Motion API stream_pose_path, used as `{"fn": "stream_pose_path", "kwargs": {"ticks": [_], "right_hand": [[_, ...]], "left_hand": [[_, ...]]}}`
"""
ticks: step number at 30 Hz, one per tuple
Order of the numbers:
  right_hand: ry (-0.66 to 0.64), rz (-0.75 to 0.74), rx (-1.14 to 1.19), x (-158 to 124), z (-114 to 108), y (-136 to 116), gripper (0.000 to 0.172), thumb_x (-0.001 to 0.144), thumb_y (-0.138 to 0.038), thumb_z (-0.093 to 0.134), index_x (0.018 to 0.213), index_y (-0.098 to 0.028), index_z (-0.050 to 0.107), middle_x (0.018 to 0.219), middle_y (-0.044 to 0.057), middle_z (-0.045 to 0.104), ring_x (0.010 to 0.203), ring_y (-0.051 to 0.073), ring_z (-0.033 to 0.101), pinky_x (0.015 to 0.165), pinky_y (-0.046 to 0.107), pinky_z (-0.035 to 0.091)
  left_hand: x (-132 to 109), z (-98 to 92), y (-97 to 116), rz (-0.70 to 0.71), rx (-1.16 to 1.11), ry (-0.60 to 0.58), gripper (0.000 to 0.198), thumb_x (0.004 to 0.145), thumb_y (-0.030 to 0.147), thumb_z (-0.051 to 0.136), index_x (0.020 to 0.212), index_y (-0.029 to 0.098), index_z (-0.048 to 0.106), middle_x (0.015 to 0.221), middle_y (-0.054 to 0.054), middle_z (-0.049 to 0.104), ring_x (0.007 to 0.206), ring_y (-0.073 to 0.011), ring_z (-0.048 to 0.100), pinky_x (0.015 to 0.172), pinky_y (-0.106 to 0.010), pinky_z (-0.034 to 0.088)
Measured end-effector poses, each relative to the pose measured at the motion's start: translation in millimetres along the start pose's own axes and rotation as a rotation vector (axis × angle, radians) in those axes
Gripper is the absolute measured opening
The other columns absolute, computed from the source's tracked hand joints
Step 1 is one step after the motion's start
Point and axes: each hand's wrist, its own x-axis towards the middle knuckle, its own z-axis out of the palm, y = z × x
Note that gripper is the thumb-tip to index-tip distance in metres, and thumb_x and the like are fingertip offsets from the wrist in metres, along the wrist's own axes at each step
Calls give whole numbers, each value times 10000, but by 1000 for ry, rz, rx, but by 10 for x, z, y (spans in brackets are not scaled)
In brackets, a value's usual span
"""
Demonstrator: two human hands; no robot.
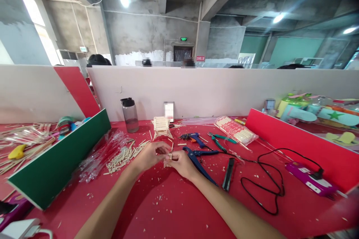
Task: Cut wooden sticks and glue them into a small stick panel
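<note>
My left hand and my right hand meet over the red table, fingers pinched together on a small bundle of short wooden sticks. Just behind them stands a little stick-built model. A heap of cut stick pieces lies to the left of my left hand. Blue-handled cutters lie right beside my right hand.
A dark water bottle stands at the back. A blue glue gun, green pliers, a bag of sticks, a black cable and a purple power strip lie to the right. A green divider board bounds the left.
</note>
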Motion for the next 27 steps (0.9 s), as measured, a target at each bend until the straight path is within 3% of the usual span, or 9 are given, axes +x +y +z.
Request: {"fn": "stream_pose_path", "kwargs": {"ticks": [3,8,14,20,27], "right_hand": [[-9,22,0,13,-3,-14,383,737,-511,746,722,-128,753,644,-2,671,612,149,554,627,259,418],[-10,37,-23,17,-1,-25,385,738,-502,736,713,-119,761,641,8,680,608,157,562,623,257,409],[-3,44,-27,7,6,-30,346,727,-472,753,719,-125,762,622,-8,652,595,148,533,603,251,372],[14,37,-63,-3,17,-38,374,713,-486,765,597,-136,703,546,-43,548,561,123,467,568,234,330],[9,-10,-112,-5,17,-17,385,771,-498,709,652,-132,712,583,-17,593,574,139,497,582,242,354]], "left_hand": [[-18,-19,-31,46,57,-19,251,822,300,688,1056,209,689,958,-47,744,819,-185,693,766,-292,549],[-38,-9,-4,34,124,-5,244,838,264,649,1081,236,657,915,-19,761,806,-190,707,759,-288,535],[-44,-3,22,23,132,5,162,825,219,653,984,224,622,881,-1,749,796,-181,697,741,-273,511],[-53,-3,13,23,86,7,157,811,188,658,956,217,604,864,-1,737,803,-179,694,741,-273,508],[-50,-2,35,46,58,-32,162,811,196,662,971,213,642,868,-4,730,783,-167,684,720,-260,509]]}}
